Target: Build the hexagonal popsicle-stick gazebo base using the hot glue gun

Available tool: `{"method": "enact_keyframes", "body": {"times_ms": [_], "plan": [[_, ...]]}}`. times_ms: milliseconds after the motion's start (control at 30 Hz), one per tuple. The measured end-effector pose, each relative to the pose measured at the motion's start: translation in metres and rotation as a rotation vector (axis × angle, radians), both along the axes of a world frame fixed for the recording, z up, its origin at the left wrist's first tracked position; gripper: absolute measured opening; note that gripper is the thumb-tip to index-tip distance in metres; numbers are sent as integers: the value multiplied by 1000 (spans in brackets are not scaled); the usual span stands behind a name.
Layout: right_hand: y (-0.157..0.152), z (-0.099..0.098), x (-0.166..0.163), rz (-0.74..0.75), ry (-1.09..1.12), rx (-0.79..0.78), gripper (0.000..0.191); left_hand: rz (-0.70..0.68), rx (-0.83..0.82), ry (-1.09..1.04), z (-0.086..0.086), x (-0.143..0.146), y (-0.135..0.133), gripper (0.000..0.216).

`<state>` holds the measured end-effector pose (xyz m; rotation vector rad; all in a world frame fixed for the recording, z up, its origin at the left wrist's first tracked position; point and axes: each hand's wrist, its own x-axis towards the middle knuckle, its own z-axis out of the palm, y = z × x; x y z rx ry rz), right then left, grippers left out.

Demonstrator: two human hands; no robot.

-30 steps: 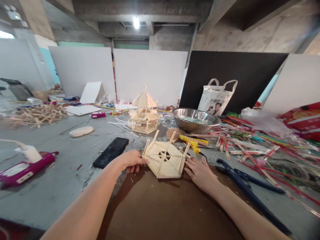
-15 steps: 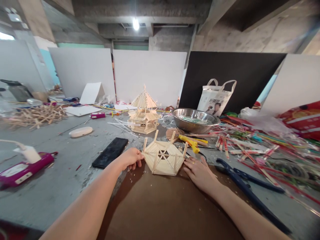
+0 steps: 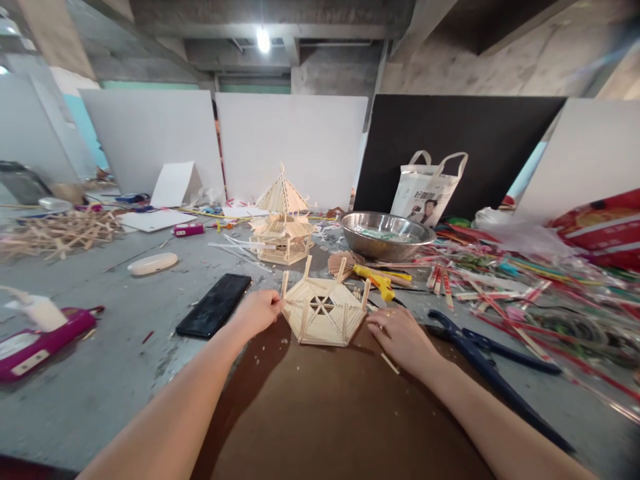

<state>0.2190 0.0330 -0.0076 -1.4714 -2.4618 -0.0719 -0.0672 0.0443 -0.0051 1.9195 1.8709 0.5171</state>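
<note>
A hexagonal wooden-stick model [image 3: 325, 323] with upright posts at its corners stands on a brown board [image 3: 320, 413]. My left hand [image 3: 260, 312] is closed in a pinch at the model's left edge, thumb and forefinger against it. Beside the right edge, my right hand [image 3: 400, 333] rests low on the board with its fingers bent but apart, the tips close to the model; whether they touch it I cannot tell. One thin loose stick [image 3: 390, 363] lies below the right fingers. Behind stands a taller stick pavilion [image 3: 283, 230] with a pointed roof.
Left of the board lie a black phone [image 3: 214, 305] and a purple power strip [image 3: 50, 343]. To the right are long-handled blue pliers [image 3: 493, 373], a yellow glue gun [image 3: 377, 280] and scattered scraps [image 3: 525, 300]. A metal basin [image 3: 387, 237] sits farther back.
The right fingers have drawn back slightly and bent more. The loose stick now shows beside them. My left hand stays at the model's left edge, and the whole view has shifted a little.
</note>
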Motion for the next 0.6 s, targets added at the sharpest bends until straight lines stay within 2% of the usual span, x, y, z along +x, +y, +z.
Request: {"method": "enact_keyframes", "body": {"times_ms": [133,300,433,600], "plan": [[1,5,4,-39,8,13,31,-26,104,72,8,2,-3,22],[-1,7,3,-68,9,-42,33,-76,140,101,8,3,-5,15],[-4,10,-1,-37,2,-61,34,-113,150,97,8,2,-5,14],[-5,9,-3,68,68,-55,27,-105,127,145,9,1,-5,17]]}}
